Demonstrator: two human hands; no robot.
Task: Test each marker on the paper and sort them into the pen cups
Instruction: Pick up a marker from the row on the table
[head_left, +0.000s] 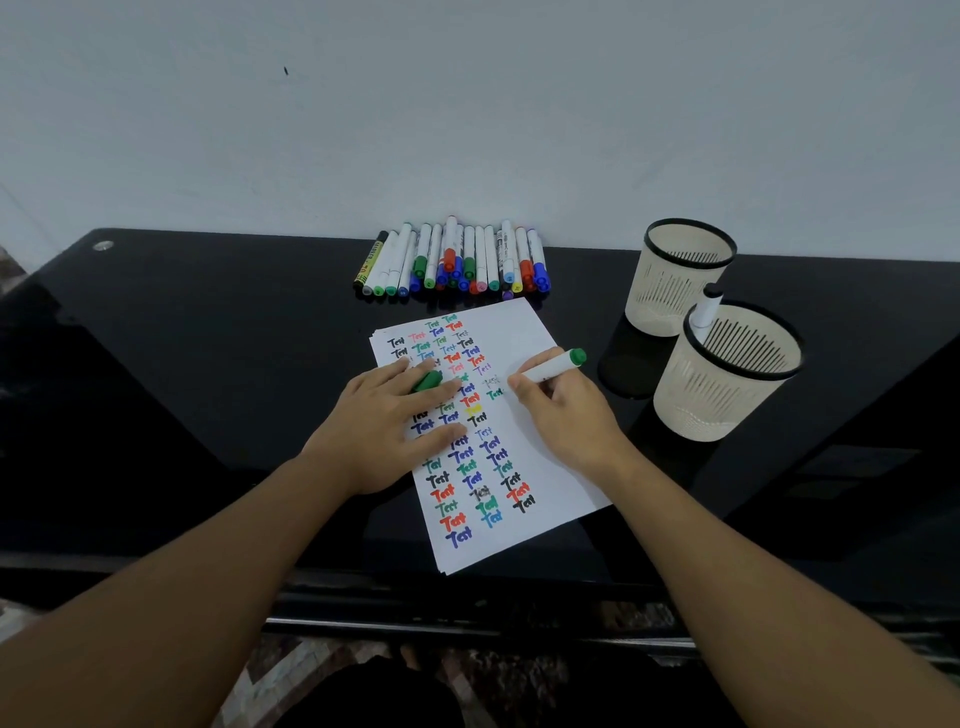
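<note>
Now, starting on the left: the left hand (395, 415) lies flat on the paper (545, 467), fingers stretched out straight to pin the sheet, and the green cap (428, 381) is tucked between two of those fingers, presumably parked there so it can go back on quickly. Moving right, the right hand (561, 400) has its fingers curled round the green marker (550, 370) in a writing grip, tip down at the white margin right of the columns of "Test" words, its green tail angled up towards the cups. It looks mid-test, beside a faint green mark.

At the far edge of the table (182, 364), against the wall, the pile of markers (452, 260) waits, caps pointing near, well clear of both hands. Over on the right stand the two pen cups: the far cup (680, 275) shows nothing inside from here, and the near cup (727, 374) holds one white marker (707, 306) leaning on its rim. Nothing sits between the writing hand and the cups.
</note>
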